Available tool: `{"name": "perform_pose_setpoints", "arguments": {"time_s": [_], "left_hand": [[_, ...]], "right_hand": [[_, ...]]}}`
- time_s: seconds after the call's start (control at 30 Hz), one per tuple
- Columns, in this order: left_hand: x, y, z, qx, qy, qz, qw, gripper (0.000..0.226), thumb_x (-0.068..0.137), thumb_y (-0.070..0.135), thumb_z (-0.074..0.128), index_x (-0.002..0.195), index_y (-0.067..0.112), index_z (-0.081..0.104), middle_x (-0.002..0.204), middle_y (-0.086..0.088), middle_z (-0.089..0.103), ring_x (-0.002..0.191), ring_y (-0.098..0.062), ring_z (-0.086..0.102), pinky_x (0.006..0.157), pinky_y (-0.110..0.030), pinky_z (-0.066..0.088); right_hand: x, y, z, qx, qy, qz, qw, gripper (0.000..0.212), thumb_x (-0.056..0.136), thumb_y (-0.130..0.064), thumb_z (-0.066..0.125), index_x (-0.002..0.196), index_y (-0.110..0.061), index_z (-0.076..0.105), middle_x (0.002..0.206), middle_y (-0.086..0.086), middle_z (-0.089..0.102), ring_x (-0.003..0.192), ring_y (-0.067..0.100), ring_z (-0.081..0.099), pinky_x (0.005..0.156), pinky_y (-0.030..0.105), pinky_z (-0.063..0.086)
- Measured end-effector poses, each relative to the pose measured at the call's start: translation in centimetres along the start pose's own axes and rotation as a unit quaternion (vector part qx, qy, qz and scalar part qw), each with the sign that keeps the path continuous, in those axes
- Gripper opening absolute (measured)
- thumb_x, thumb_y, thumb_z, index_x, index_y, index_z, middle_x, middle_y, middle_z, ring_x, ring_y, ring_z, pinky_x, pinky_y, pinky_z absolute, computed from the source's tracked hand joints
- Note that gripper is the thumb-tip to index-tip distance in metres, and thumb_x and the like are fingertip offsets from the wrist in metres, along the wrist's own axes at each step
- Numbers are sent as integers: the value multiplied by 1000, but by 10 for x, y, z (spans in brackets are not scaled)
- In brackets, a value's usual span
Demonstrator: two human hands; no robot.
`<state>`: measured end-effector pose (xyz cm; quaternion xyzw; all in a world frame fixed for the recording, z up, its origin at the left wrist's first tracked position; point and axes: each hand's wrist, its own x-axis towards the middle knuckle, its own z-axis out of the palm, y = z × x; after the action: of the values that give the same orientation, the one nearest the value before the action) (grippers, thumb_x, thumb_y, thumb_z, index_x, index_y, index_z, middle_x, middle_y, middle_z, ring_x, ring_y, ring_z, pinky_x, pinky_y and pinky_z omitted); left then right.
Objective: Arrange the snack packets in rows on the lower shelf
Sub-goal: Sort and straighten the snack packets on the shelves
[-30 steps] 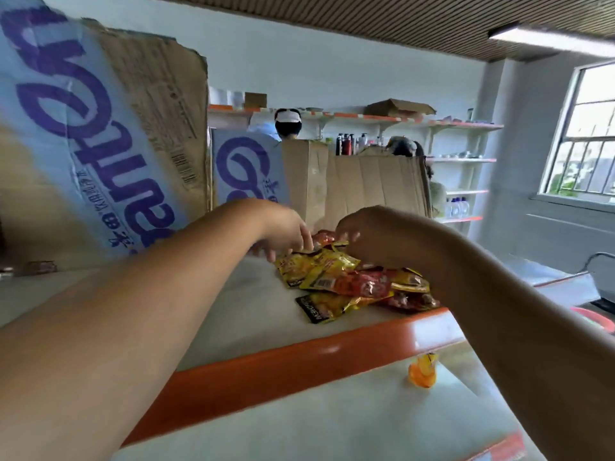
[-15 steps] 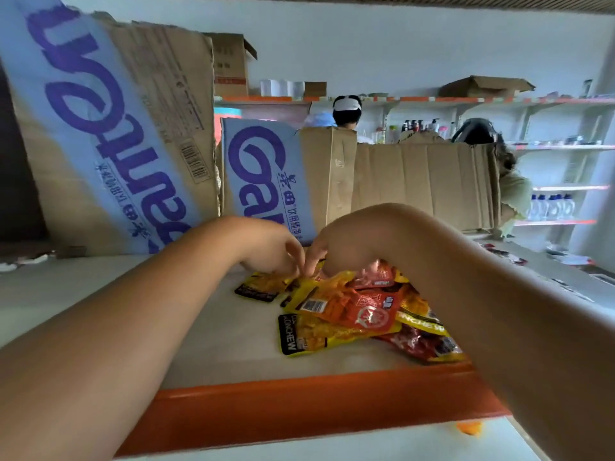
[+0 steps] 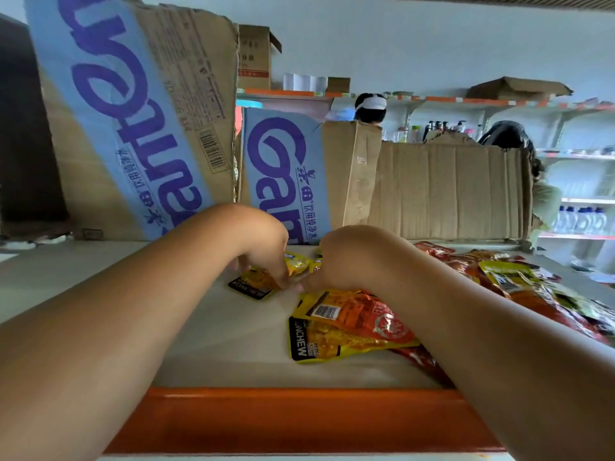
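Snack packets lie on the pale lower shelf (image 3: pixel 213 331) behind its orange front edge (image 3: pixel 299 417). My left hand (image 3: pixel 263 244) reaches down with curled fingers and pinches a small yellow-and-black packet (image 3: pixel 251 284) lying apart at the back. My right hand (image 3: pixel 346 257) is right beside it, its back towards me; a fingertip touches the shelf next to that packet and the other fingers are hidden. A yellow packet (image 3: pixel 316 346) lies in front with an orange-red packet (image 3: pixel 366 319) on top. More red and yellow packets (image 3: pixel 512 277) are heaped to the right, partly behind my right forearm.
Large cardboard boxes with blue and purple print (image 3: pixel 133 128) (image 3: pixel 283 174) and a plain flattened box (image 3: pixel 449 191) stand along the back of the shelf. Behind them are two people (image 3: pixel 371 108) and wall shelves with bottles (image 3: pixel 579 221).
My view has come closer and lower to the shelf. Both hands have drawn the small yellow-and-black packet leftwards, away from the heap, and lowered onto it.
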<state>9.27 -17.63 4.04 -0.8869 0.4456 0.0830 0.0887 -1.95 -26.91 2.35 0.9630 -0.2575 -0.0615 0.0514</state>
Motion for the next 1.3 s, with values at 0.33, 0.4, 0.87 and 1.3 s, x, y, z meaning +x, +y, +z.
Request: {"name": "perform_pose_setpoints", "arguments": {"time_s": [0.33,0.4,0.87,1.3], "left_hand": [[-3,-10,-3,-5,-30,-18,999,39,81,50,80,106,25,61,110,-11,68,103,-28,71,83,-36,61],[-4,-11,-3,-10,-35,-19,999,39,82,48,80,108,25,63,111,-8,66,102,-26,70,83,-35,61],[-2,-13,-2,-36,-28,-7,999,37,83,42,82,108,24,62,109,-3,63,100,-21,67,74,-30,58],[-29,-28,-21,-20,187,15,982,29,78,38,78,101,23,67,97,-1,67,88,-20,64,64,-30,45]], "right_hand": [[-5,-10,3,-2,29,-23,999,65,90,-68,55,127,-16,54,115,4,60,104,23,58,85,34,49],[-5,-10,4,-18,20,-33,999,61,92,-66,54,127,-16,54,116,5,59,106,24,58,85,34,48],[-12,-6,0,82,28,-83,993,39,90,-44,69,115,-16,57,103,1,60,91,17,56,60,23,38],[-5,12,-2,298,280,-27,912,21,76,-35,76,81,-19,62,76,-4,59,64,14,52,52,26,37]]}}
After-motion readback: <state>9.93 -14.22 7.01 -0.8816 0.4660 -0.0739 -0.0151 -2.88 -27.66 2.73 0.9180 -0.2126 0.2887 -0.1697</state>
